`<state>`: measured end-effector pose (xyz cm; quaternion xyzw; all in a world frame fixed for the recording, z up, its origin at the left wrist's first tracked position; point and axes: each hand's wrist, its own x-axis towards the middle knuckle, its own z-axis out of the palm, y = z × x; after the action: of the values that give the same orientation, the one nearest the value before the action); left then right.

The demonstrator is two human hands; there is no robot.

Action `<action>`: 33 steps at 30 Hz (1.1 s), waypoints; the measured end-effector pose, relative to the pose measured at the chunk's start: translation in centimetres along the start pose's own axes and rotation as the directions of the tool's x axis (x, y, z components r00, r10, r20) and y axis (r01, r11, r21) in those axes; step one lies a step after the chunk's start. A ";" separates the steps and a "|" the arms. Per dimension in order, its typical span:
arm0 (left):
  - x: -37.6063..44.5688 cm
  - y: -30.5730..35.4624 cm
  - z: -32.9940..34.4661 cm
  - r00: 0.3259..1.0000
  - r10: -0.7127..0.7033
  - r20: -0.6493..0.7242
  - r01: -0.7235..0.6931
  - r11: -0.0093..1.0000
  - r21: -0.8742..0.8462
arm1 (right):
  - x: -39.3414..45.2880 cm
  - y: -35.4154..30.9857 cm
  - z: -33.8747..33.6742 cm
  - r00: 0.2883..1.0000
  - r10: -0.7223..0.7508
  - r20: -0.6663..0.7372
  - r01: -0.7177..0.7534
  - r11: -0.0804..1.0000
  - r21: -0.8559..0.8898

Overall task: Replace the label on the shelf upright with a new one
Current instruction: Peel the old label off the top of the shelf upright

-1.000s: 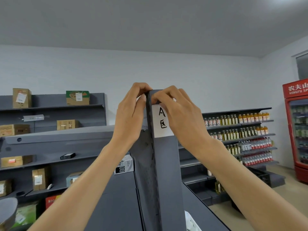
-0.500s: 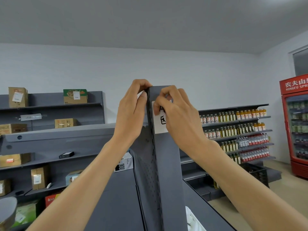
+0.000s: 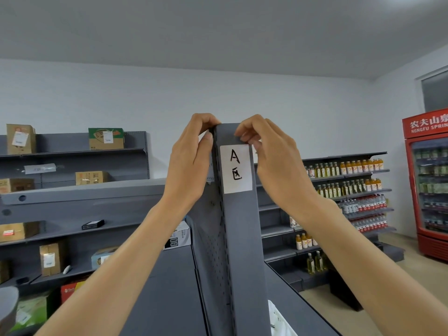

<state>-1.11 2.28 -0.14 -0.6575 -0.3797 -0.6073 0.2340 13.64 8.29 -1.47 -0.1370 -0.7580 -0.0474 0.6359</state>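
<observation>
Head view, label (image 3: 236, 168) between both hands

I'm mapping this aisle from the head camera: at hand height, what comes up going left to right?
Cardboard box → green box → left hand → label on the shelf upright → right hand → bottle shelves → red fridge.

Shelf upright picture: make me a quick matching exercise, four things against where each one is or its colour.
Things:
1. label
2. left hand
3. right hand
4. fridge

Matches:
a. red, far right
b. white, stuck on the shelf upright
c. fingertips at the label's top right corner
d. gripping the upright's left edge

Pairs: 1-b, 2-d, 3-c, 4-a
</observation>
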 end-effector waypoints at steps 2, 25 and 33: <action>0.0 0.0 0.0 1.000 0.006 -0.002 -0.006 1.000 0.006 | 0.1 -0.2 -0.3 1.000 0.007 -0.010 -0.007 1.000 0.003; 0.0 0.0 0.0 1.000 -0.002 0.004 0.002 1.000 0.021 | 0.1 -0.3 -0.9 0.998 0.055 0.032 -0.056 0.998 0.041; -0.1 0.0 -0.1 1.000 -0.003 0.006 0.003 1.000 0.019 | 0.0 -0.4 -0.1 1.000 0.023 -0.004 -0.022 1.000 0.016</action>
<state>-1.15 2.20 -0.18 -0.6566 -0.3873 -0.6018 0.2381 13.67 7.91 -1.40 -0.1402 -0.7555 -0.0343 0.6391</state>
